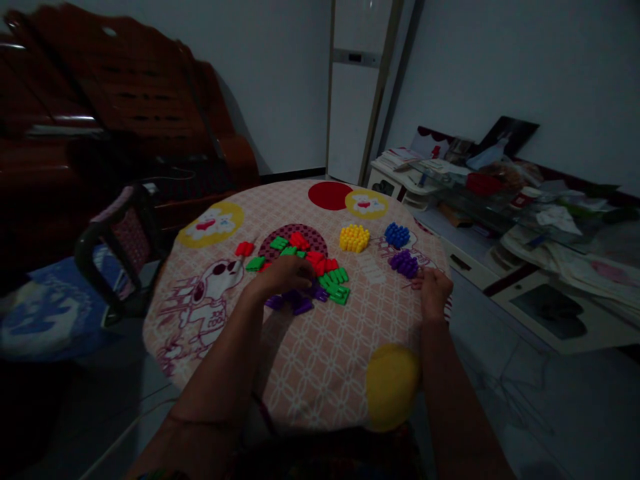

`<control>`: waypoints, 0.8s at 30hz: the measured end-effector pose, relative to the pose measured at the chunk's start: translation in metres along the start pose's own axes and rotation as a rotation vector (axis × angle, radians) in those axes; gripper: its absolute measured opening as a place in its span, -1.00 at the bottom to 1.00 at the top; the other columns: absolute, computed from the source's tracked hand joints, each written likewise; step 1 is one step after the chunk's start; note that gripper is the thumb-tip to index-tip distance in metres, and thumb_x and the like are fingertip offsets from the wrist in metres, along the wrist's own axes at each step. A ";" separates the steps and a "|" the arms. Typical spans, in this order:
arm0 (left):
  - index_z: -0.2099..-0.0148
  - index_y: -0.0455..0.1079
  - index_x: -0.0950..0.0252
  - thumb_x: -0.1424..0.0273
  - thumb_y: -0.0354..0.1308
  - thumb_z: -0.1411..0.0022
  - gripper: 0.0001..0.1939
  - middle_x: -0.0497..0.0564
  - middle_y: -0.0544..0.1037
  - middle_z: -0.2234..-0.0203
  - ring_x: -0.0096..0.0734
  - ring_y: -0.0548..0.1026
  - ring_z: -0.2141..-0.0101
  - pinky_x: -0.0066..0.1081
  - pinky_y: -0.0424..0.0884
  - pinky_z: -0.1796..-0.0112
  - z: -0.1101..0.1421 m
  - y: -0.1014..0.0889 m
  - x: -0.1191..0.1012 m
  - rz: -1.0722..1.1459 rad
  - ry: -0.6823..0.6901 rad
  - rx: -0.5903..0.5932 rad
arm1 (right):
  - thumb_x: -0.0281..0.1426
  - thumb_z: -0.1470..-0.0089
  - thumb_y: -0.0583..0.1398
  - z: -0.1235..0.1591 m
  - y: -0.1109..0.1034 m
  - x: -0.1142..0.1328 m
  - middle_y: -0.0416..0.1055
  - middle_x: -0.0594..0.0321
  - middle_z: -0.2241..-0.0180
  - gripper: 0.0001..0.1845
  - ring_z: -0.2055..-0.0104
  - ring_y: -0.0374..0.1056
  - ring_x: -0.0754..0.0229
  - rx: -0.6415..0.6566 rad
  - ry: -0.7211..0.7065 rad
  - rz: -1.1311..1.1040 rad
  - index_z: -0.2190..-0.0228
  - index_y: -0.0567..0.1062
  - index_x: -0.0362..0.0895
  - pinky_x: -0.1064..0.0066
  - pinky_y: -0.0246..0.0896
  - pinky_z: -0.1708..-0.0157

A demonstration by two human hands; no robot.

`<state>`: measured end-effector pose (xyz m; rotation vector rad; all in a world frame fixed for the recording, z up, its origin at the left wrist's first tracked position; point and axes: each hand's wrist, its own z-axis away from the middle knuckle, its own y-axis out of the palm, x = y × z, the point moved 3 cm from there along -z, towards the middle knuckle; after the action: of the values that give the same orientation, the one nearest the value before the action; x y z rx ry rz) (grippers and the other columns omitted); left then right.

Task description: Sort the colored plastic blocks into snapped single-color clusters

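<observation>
My left hand [289, 272] reaches over a loose spread of plastic toy pieces, its fingers curled down and together; whatever they grip is hidden. Purple pieces [299, 303] lie below it, green pieces [339, 294] to its right, and red pieces [299, 241] beyond it. My right hand [434, 288] is closed in a pinch at the table's right side, just beside a tight purple cluster [404, 264]. Anything between those fingertips is too dark to make out. A blue cluster [397, 235] and a yellow cluster [355, 238] stand grouped farther back.
A patterned cloth covers the round table [330, 360]. A chair [125, 247] stands at its left, with a wooden sofa [125, 87] behind. Along the right wall runs a low cabinet [545, 300] crowded with papers and bags. A tall white unit [353, 113] stands at the back.
</observation>
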<state>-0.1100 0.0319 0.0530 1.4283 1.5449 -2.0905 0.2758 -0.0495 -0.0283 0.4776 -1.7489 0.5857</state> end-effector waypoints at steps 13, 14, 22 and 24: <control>0.38 0.59 0.20 0.48 0.18 0.11 -0.79 0.01 0.62 0.42 -0.25 0.50 0.39 -0.41 0.31 0.31 -0.009 0.017 0.001 -0.257 0.063 -0.027 | -0.20 -0.07 0.12 0.002 0.000 0.000 0.42 0.33 0.63 -0.73 0.64 0.35 0.23 0.033 -0.046 0.037 0.48 0.45 -0.14 0.42 0.28 0.59; 0.38 0.59 0.20 0.48 0.17 0.09 -0.79 0.01 0.63 0.43 -0.26 0.51 0.40 -0.41 0.31 0.32 -0.010 0.016 -0.002 -0.242 0.070 -0.046 | -0.20 -0.07 0.12 0.002 0.000 0.000 0.42 0.33 0.64 -0.72 0.64 0.35 0.23 0.032 -0.048 0.045 0.49 0.45 -0.14 0.42 0.28 0.59; 0.32 0.56 0.27 0.40 0.20 -0.10 -0.88 0.01 0.56 0.50 -0.32 0.47 0.43 -0.39 0.30 0.30 -0.048 0.056 -0.068 -0.104 0.202 -0.101 | -0.16 -0.08 0.10 0.006 0.001 0.001 0.40 0.34 0.63 -0.67 0.60 0.38 0.23 0.039 -0.059 0.045 0.43 0.48 -0.15 0.45 0.28 0.58; 0.33 0.55 0.30 0.40 0.21 -0.11 -0.89 0.03 0.55 0.49 -0.31 0.46 0.43 -0.37 0.30 0.29 -0.065 0.079 -0.083 -0.132 0.225 -0.113 | -0.16 -0.07 0.11 0.006 0.001 0.001 0.41 0.34 0.63 -0.68 0.59 0.38 0.22 0.042 -0.061 0.042 0.43 0.48 -0.15 0.44 0.29 0.57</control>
<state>0.0202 0.0184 0.0652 1.6063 1.8562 -1.9299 0.2700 -0.0521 -0.0287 0.4936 -1.8115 0.6442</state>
